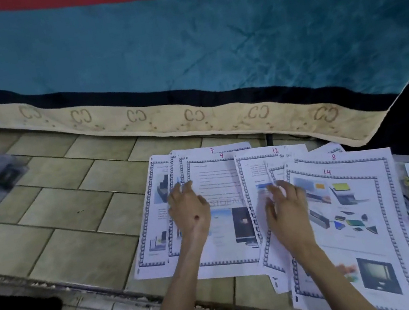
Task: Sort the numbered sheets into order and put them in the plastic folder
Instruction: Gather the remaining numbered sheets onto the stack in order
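Resting with loose fingers on the fanned sheets (343,212), both hands grip nothing, left hand (190,212) over sheet 9 (218,179), right hand (286,208) nearer 12 (255,173).

One head-worn wide-angle view looks forward and steeply down from above the person's forearms onto the tiled floor (64,194). It sits close over the spread numbered sheets (343,212), low and right in the frame. The blanket-covered bed edge (180,50) fills the upper half, bowed by the lens.
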Demonstrator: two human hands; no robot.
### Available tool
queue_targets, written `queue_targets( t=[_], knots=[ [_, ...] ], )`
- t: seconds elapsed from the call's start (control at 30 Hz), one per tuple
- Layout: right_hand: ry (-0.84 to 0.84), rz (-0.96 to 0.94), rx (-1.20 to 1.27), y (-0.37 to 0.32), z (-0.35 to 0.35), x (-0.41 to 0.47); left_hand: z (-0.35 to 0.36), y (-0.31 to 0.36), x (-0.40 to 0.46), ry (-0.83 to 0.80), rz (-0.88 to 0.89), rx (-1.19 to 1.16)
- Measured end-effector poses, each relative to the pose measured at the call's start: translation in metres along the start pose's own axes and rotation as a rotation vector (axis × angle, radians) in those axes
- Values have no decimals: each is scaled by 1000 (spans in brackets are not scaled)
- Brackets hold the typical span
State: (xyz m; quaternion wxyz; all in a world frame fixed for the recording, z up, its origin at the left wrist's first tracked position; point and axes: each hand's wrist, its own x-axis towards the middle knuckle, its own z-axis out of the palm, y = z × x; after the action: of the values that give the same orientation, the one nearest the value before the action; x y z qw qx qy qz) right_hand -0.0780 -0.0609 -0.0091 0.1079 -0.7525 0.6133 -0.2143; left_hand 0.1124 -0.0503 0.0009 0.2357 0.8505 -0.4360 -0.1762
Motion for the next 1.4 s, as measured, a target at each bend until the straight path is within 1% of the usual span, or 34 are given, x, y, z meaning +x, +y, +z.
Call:
queue_targets(
  t=[0.03, 0.1, 0.13, 0.17, 0.23, 0.37, 0.43, 0.53, 0.6, 0.63, 0.67, 0.73, 0.8, 0.87, 0.93, 1.0, 1.03, 1.1, 1.17, 1.23, 1.3, 1.33, 1.4],
  knots=[
    [-13, -23, 152, -16, -1, 2, -5, -4, 3, -29, -54, -45],
    [-212, -37, 409, -44, 0, 3, -10, -9, 11, -53, -112, -172],
    [-311, -39, 464, -54, 4, 4, -13, -10, 14, -48, -138, -225],
    [-360, -56, 454, -61, 8, 4, -15, -9, 15, -38, -158, -266],
    [-371, -76, 398, -64, 19, 4, -19, -10, 19, -29, -172, -299],
    [-418, 2, 401, -66, 21, 8, -29, -18, 27, -75, -166, -310],
    [-451, 34, 436, -72, 14, 12, -33, -22, 34, -146, -233, -451],
    [-485, 126, 582, -86, 4, 17, -41, -22, 38, -307, -387, -877],
    [-525, 193, 667, -95, 4, 18, -46, -19, 37, -446, -420, -1033],
    [-541, 209, 677, -99, 5, 18, -46, -18, 36, -515, -420, -1069],
    [-547, 214, 679, -101, 7, 18, -46, -16, 35, -562, -419, -1091],
    [-522, 201, 660, -102, 10, 18, -42, -15, 35, -591, -410, -1109],
    [-475, 200, 636, -96, 8, 20, -41, -16, 35, -546, -421, -1108],
    [-414, 232, 659, -81, 2, 22, -42, -23, 37, -452, -424, -1050],
    [-299, 275, 664, -59, -5, 25, -42, -32, 41, -392, -424, -965],
    [-168, 255, 626, -39, -16, 29, -41, -37, 42, -373, -422, -917],
    [-133, 251, 619, -32, -22, 31, -41, -37, 42, -370, -426, -912],
    [-139, 279, 585, -23, -34, 34, -40, -36, 41, -360, -444, -915],
    [-173, 312, 557, -19, -38, 35, -40, -31, 39, -375, -421, -901],
    [-200, 325, 598, -26, -39, 37, -42, -19, 34, -424, -376, -924],
    [-252, 300, 664, -40, -41, 37, -42, -5, 27, -487, -339, -948],
    [-290, 291, 681, -47, -41, 38, -40, 2, 23, -518, -304, -950],
    [-330, 266, 664, -61, -39, 38, -33, 14, 13, -549, -179, -891]
  ],
)
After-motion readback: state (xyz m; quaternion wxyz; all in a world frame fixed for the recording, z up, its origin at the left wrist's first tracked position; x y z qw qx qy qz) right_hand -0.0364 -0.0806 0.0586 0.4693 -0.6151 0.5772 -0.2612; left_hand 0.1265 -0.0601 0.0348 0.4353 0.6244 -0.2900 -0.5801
